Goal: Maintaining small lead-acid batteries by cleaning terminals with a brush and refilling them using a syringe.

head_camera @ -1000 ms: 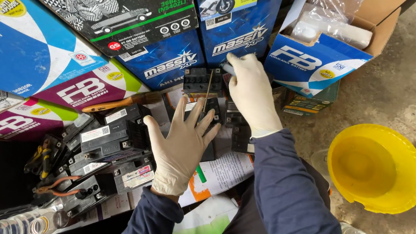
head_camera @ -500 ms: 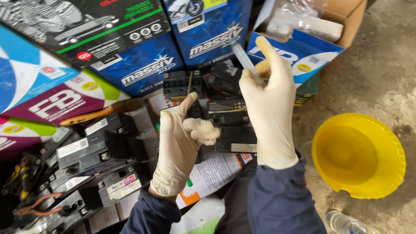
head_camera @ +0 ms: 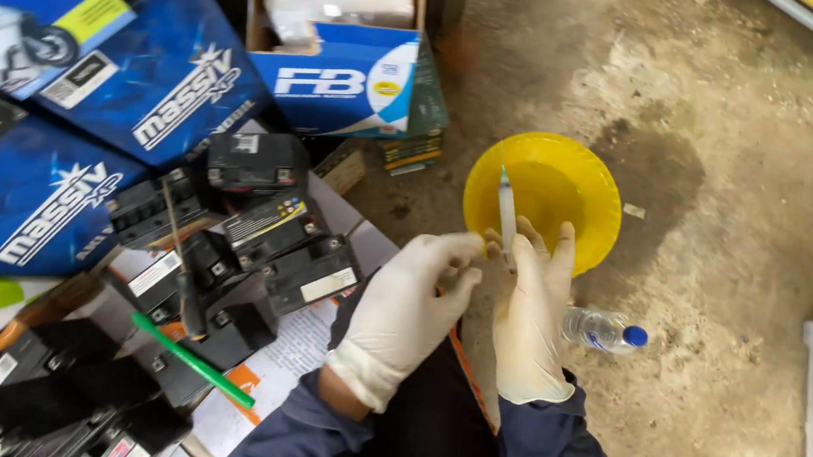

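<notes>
Upright, the syringe (head_camera: 506, 213) stands over the near rim of the yellow funnel (head_camera: 577, 180), pinched in the gloved right hand (head_camera: 528, 318), while the left hand (head_camera: 409, 312) curls loosely beside it, a water bottle (head_camera: 603, 330) just right and black batteries (head_camera: 269, 236) left of that funnel.

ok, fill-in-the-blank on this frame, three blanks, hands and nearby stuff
1. The right hand holds a ____ upright over the funnel.
2. The funnel on the concrete floor is ____ in colour.
3. The plastic bottle beside the right hand has a ____ cap.

Missing words: syringe; yellow; blue
</notes>
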